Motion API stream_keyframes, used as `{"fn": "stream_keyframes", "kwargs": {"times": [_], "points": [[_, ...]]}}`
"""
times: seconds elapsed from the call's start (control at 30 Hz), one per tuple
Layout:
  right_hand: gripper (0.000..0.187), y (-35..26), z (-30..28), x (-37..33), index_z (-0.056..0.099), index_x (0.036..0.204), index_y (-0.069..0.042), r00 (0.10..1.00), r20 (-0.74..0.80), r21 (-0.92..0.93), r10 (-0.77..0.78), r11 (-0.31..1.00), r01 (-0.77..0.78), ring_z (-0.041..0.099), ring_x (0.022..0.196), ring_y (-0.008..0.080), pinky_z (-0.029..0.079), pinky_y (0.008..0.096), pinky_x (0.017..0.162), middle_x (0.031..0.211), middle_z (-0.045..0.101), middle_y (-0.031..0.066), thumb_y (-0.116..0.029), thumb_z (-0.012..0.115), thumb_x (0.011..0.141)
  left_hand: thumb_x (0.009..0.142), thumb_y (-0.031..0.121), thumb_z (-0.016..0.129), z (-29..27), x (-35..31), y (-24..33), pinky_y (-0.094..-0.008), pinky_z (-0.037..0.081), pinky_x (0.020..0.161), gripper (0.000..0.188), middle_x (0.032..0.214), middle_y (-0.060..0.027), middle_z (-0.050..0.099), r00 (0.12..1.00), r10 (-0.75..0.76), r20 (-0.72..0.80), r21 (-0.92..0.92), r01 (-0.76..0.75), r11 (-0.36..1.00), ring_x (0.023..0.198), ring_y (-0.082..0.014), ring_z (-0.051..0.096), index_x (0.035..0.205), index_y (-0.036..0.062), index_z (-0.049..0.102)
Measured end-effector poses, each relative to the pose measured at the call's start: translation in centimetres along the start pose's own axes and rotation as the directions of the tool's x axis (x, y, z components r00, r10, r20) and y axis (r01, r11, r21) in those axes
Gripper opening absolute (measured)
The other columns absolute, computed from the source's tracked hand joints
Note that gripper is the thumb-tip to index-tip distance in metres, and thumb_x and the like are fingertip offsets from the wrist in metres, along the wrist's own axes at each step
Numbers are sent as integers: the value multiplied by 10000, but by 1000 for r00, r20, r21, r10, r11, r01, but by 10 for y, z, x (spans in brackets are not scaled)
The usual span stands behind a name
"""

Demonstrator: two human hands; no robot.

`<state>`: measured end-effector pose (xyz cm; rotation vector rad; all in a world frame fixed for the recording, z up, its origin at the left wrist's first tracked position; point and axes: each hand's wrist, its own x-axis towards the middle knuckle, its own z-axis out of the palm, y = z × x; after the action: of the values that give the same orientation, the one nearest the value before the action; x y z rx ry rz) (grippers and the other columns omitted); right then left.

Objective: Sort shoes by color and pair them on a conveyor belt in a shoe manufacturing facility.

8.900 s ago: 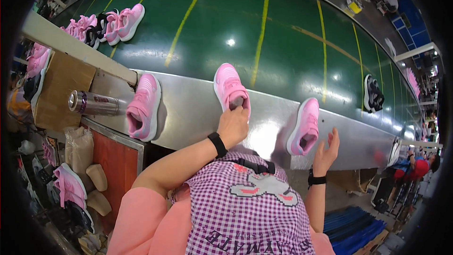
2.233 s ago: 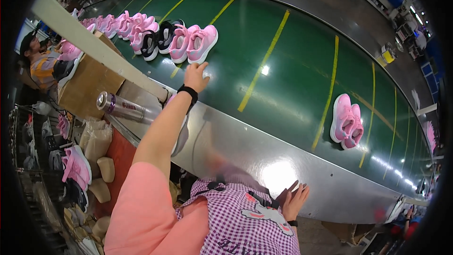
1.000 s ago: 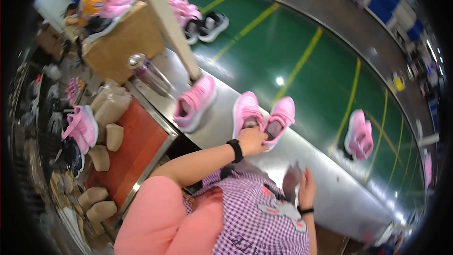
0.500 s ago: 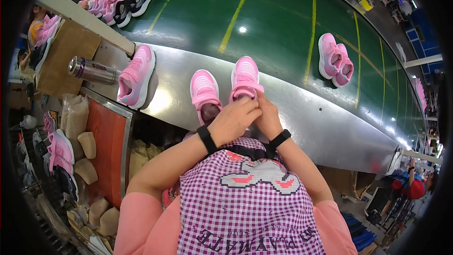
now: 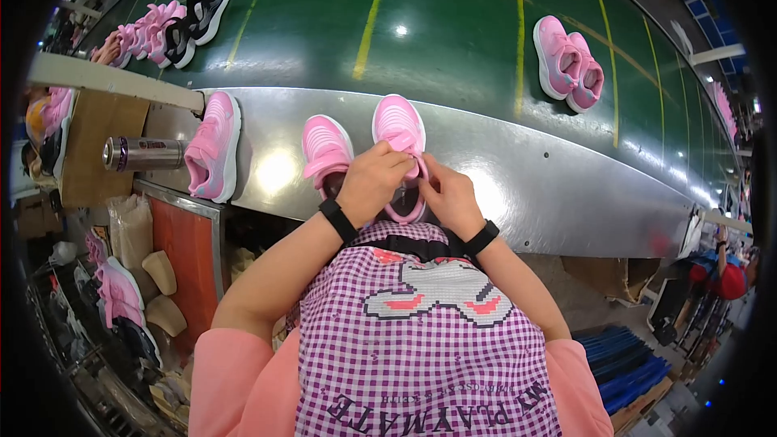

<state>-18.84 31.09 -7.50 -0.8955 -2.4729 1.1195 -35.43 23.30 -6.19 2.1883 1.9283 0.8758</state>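
Observation:
Two pink sneakers with white soles stand side by side on the metal ledge in front of me, toes pointing away. Both my hands are at the right-hand sneaker (image 5: 399, 117). My left hand (image 5: 371, 184) pinches its pink strap over the tongue. My right hand (image 5: 453, 201) has its fingers closed on the right edge of the shoe's opening. Between my hands the dark inside of that shoe shows. The left-hand sneaker (image 5: 326, 144) stands untouched beside my left hand, its opening partly hidden by it.
Another pink sneaker (image 5: 214, 147) stands at the left beside a steel flask (image 5: 144, 154). A pink pair (image 5: 568, 65) sits on the green conveyor belt (image 5: 453, 40). Farther left are more pink and black shoes (image 5: 194, 24), with another person's hand (image 5: 107, 50) beside them. A white bar (image 5: 117, 81) crosses the left.
My hands have moved apart over the right-hand sneaker, and its opening now shows between them. My left hand is now on the strap. The whole view has shifted slightly.

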Motion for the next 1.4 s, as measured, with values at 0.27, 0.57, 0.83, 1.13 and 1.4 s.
{"fn": "stream_keyframes", "kwargs": {"times": [0.27,0.57,0.83,1.13,1.4], "points": [[390,9,5,-4,517,1193,20,999,35,35,16,999,-17,609,756,364,485,438,666,863,613,213,-120,569,833,700,127,568,-8,23,22,-302,430,732,160,812,-51,557,894,211,396,191,-305,933,852,-198,523,817,34,627],[333,5,-7,5,535,1117,30,975,201,218,99,965,-143,616,777,332,489,377,678,873,622,194,-215,531,891,723,76,572,-16,-9,17,-310,516,702,380,1005,-77,600,991,9,136,53,-16,998,920,-226,600,1097,17,597],[376,19,-11,45,624,750,9,912,249,557,325,722,-409,518,569,116,405,281,548,598,568,39,-339,568,880,724,85,562,-11,-1,21,-318,488,667,306,885,-66,575,984,9,179,129,-33,991,835,-220,565,1018,16,614],[324,30,1,19,619,736,-12,802,395,697,448,422,-579,469,551,72,390,234,522,619,561,9,-299,606,886,686,47,578,-14,0,17,-338,462,676,271,836,-73,548,990,36,137,106,-51,993,802,-235,541,950,1,616],[334,34,15,16,617,737,-12,845,336,664,417,531,-526,501,544,71,405,232,497,611,561,6,-311,616,885,703,13,637,-13,2,17,-336,429,627,218,749,-59,530,994,48,99,117,-59,991,717,-237,532,921,26,640]]}}
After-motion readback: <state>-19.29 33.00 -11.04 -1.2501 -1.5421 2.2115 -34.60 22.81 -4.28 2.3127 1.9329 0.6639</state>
